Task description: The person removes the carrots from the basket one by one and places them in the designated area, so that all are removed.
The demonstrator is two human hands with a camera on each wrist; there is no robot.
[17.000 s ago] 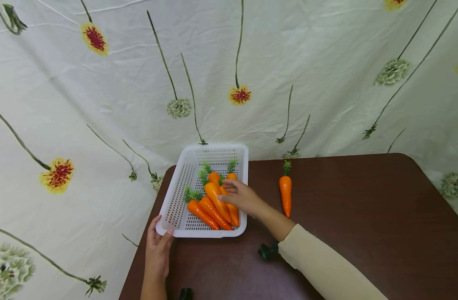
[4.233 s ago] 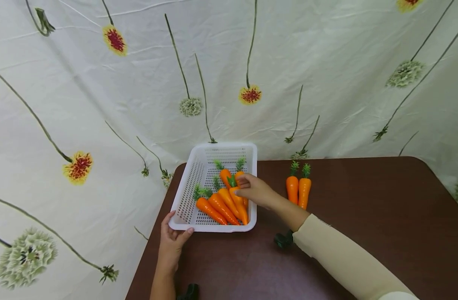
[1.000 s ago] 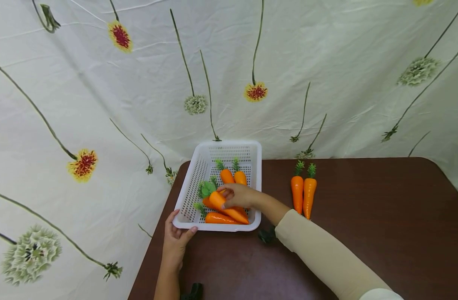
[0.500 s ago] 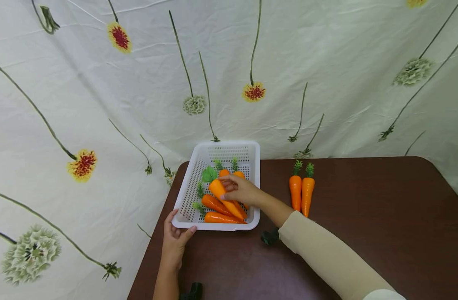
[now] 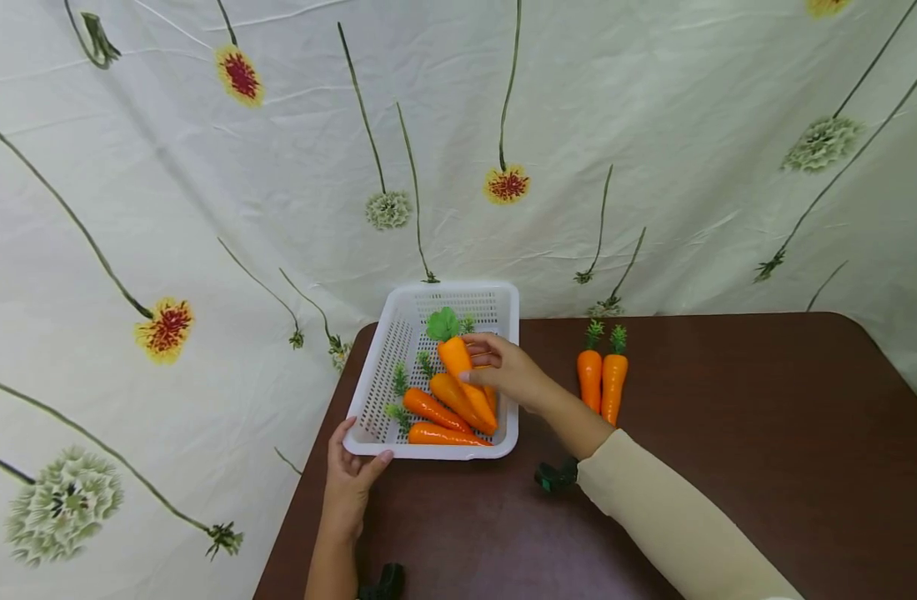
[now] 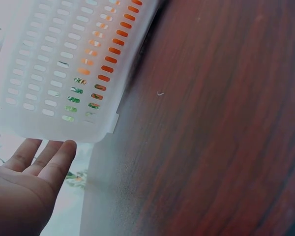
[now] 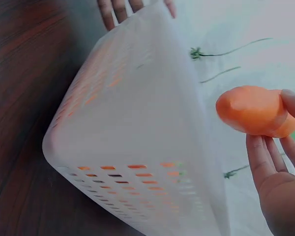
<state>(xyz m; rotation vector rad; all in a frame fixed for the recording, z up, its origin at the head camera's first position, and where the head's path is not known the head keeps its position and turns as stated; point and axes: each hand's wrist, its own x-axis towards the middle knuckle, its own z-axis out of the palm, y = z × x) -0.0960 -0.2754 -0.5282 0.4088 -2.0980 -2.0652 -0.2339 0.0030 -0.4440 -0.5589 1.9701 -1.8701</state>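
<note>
My right hand [image 5: 514,371] pinches a plastic carrot [image 5: 458,358] with a broad leafy green top, between thumb and fingers, over the right side of the white perforated basket [image 5: 428,452]. In the right wrist view, this carrot [image 7: 250,110] shows tip-on, above the basket's rim. Below it in the basket lie several other carrots [image 5: 432,408] with feathery tops, partly covered by the held one and the hand. My left hand [image 5: 348,492] holds the basket's near left corner, thumb at the rim. From the left wrist view, its fingers [image 6: 59,164] reach against that corner's outer side.
Two carrots [image 5: 614,383] lie side by side on the dark brown table [image 5: 729,467], right of the basket, tops pointing away. A black wrist device [image 5: 556,475] is by my right sleeve. A flower-printed white cloth [image 5: 278,167] hangs behind the table.
Since 17 seconds ago a second carrot has come to lie on the table. Over the last second my right hand has raised the leafy carrot and turned its top away from me.
</note>
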